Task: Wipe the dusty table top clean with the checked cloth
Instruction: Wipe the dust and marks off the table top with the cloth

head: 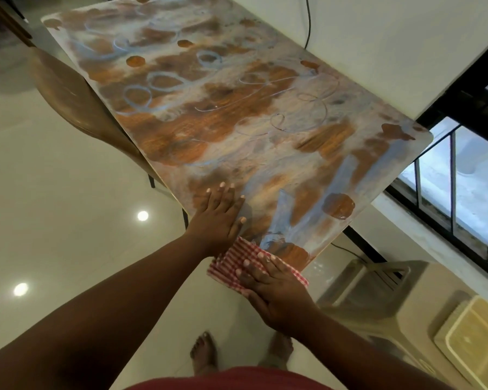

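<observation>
The long wooden table top (226,119) stretches away from me, coated in pale dust with swirls, rings and bare brown patches. A red-and-white checked cloth (231,260) lies folded at the table's near end. My right hand (276,294) presses flat on the cloth, fingers spread over it. My left hand (220,218) rests palm down on the dusty surface just beyond and to the left of the cloth, holding nothing. A streak of wiped wood shows right of the cloth.
A brown chair (68,91) stands along the table's left side. A white wall runs along its right side, with a black cable (309,21) hanging down. A barred window (451,190) and beige plastic stools (378,288) are at the right. My bare feet stand on the glossy floor.
</observation>
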Available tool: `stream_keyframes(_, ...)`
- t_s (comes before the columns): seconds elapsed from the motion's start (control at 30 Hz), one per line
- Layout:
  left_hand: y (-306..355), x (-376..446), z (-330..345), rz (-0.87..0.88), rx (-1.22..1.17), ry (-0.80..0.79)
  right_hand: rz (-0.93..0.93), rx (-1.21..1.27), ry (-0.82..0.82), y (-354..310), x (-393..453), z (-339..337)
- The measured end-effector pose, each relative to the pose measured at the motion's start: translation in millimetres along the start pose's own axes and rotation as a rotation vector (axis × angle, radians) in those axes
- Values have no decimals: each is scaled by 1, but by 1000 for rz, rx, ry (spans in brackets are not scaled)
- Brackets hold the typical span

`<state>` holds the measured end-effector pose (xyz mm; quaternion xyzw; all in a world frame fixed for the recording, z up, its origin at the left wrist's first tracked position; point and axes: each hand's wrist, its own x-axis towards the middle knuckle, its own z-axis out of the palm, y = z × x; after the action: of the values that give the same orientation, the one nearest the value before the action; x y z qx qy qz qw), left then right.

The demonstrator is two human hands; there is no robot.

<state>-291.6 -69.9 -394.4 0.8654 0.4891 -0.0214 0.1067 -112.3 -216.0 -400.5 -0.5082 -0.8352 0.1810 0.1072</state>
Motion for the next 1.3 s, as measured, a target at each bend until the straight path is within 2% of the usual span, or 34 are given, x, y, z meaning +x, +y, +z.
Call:
stream_keyframes(0.13, 2, 4, -5, 26, 39, 3, -60, -66, 67, 4, -10, 7)
stream_keyframes(0.33, 5, 0, -6, 23, 38, 24, -183, -113, -83, 39, -35, -11)
stream_keyframes(0.43, 5, -3, -6, 28, 55, 16, -111, -96, -123, 70, -39, -33)
stream_keyframes(0.57, 5, -4, -2, 3, 86, 12, -12, -83, -73, 103, -17, -61)
stream_keyframes(0.73, 14, 11, 1, -51, 34, -10, 101, 35, -1, 75, 2, -35)
stream_keyframes(0.83, 24, 25, -1, -66, 21, -29, 17, 67, -41, 69, -11, -21)
stream_keyframes(0.97, 38, 44, 1, -32, 26, -32, -147, -19, -91, 104, -23, -38)
stream_keyframes(1.17, 51, 61, 15, -9, 88, -55, 85, 8, -33, 203, -17, -94)
stream_keyframes(1.3, 54, 79, 13, -12, 96, -61, 96, 26, 59, 208, 8, -92)
